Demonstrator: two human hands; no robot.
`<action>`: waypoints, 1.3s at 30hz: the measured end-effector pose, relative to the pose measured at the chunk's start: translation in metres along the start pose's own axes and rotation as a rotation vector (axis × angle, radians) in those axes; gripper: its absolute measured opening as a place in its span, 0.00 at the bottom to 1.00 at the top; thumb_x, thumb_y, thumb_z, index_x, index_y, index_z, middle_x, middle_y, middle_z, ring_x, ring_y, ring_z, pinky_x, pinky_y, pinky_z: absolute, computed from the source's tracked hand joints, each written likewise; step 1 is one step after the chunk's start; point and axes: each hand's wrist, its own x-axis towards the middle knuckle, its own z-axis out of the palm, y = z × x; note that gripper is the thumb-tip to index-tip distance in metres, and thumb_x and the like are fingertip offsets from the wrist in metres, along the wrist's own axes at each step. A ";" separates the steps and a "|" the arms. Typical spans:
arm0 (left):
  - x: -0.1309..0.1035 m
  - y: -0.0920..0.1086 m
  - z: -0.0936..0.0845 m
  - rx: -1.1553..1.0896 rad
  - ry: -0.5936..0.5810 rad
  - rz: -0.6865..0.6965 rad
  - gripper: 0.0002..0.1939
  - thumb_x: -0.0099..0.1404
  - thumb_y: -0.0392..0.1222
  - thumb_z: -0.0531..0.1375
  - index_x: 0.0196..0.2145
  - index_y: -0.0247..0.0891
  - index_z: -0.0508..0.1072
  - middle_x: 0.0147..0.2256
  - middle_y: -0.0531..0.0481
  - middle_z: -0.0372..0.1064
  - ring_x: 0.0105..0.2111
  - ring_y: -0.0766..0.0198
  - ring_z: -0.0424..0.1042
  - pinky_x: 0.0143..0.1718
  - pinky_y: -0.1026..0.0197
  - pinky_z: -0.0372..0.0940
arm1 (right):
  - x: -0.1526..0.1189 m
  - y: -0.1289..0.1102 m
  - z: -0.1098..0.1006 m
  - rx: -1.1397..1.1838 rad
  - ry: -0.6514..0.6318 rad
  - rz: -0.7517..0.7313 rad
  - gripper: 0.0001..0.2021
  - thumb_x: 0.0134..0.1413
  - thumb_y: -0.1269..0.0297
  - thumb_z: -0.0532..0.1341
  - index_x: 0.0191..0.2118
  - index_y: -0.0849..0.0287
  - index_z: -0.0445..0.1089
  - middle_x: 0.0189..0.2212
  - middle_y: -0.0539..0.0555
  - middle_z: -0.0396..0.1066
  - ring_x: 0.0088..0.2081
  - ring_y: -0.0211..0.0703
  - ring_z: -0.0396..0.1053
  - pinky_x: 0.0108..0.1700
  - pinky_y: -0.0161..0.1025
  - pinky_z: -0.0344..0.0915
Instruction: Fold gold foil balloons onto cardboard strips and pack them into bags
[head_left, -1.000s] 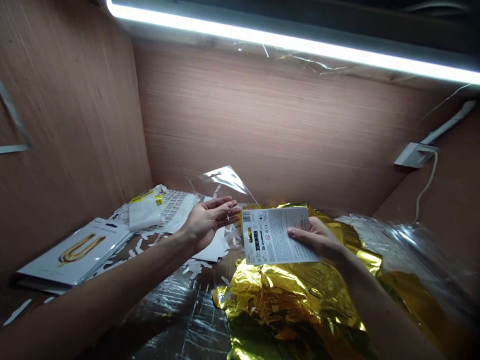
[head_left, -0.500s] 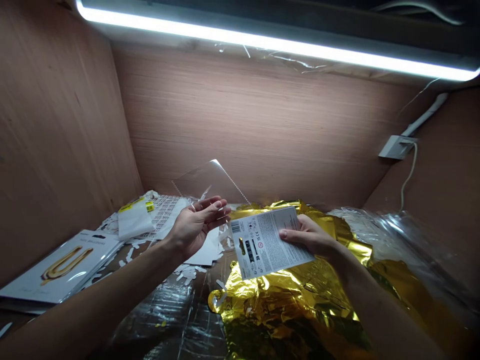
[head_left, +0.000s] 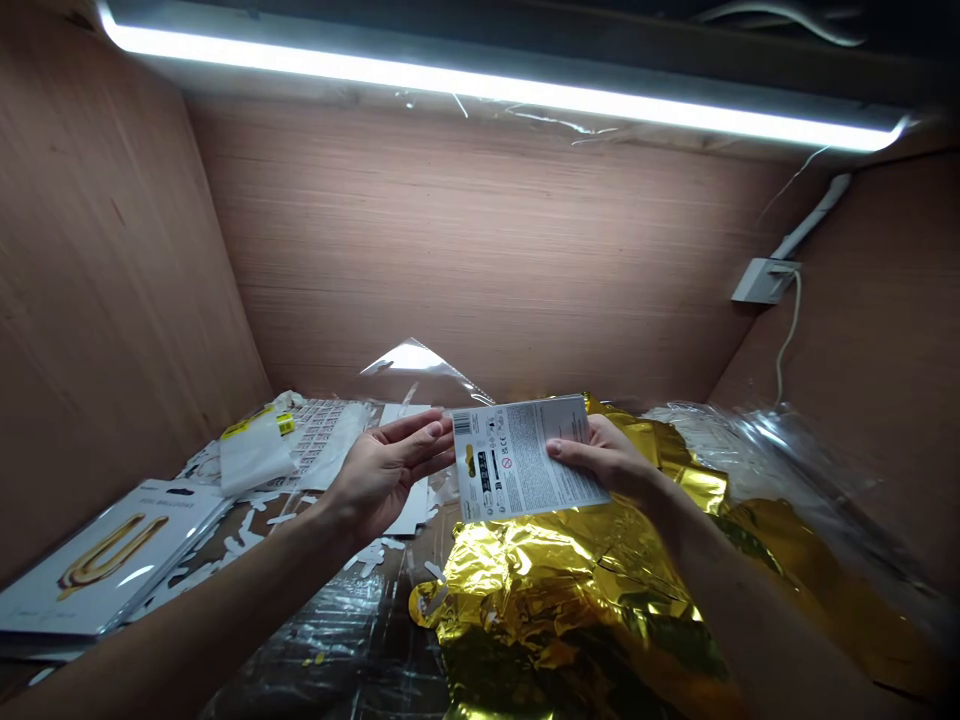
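Note:
Printed side up, a white card package [head_left: 529, 480] with a barcode and small text is gripped at its right end by my right hand [head_left: 619, 460], thumb on top. My left hand [head_left: 386, 470] has its fingers pressed together at the package's left edge, around a clear plastic sleeve [head_left: 412, 357] that stands up behind them. Beneath the package lies crumpled gold foil [head_left: 555, 590], spread toward the front and right.
At the left lie flat packages [head_left: 97, 555] picturing a gold U. White slips, a white bag with yellow tape [head_left: 259, 455] and printed sheets [head_left: 330, 435] sit behind. Clear plastic [head_left: 720, 450] covers the right back. A wall socket [head_left: 765, 280] hangs at the right.
The package has tilted more level and come up against my left fingers. The clear sleeve has folded lower. The whole view has shifted slightly.

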 end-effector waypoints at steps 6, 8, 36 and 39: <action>-0.001 -0.003 0.000 0.001 0.021 0.012 0.09 0.65 0.24 0.64 0.42 0.27 0.80 0.45 0.33 0.79 0.39 0.52 0.82 0.41 0.54 0.80 | 0.001 0.003 -0.001 -0.063 0.122 -0.077 0.21 0.46 0.47 0.73 0.28 0.61 0.69 0.22 0.49 0.62 0.22 0.36 0.60 0.23 0.34 0.60; 0.000 -0.003 0.000 0.002 0.035 0.022 0.08 0.66 0.25 0.63 0.42 0.27 0.80 0.44 0.33 0.80 0.38 0.53 0.82 0.41 0.54 0.80 | 0.002 0.007 -0.001 -0.093 0.182 -0.127 0.21 0.47 0.48 0.73 0.29 0.61 0.70 0.23 0.50 0.64 0.24 0.37 0.62 0.24 0.35 0.62; 0.001 -0.011 0.003 0.013 0.136 0.137 0.06 0.67 0.26 0.63 0.37 0.30 0.80 0.37 0.42 0.82 0.34 0.63 0.82 0.37 0.63 0.78 | 0.013 0.012 0.026 0.000 0.205 -0.316 0.18 0.55 0.49 0.68 0.34 0.61 0.69 0.25 0.51 0.68 0.24 0.38 0.66 0.23 0.35 0.65; 0.001 -0.011 0.005 0.036 0.128 0.122 0.05 0.68 0.28 0.63 0.37 0.31 0.80 0.37 0.43 0.82 0.34 0.63 0.82 0.37 0.62 0.78 | 0.010 0.009 0.025 0.006 0.238 -0.321 0.17 0.56 0.50 0.68 0.34 0.60 0.68 0.23 0.50 0.65 0.22 0.37 0.63 0.21 0.35 0.63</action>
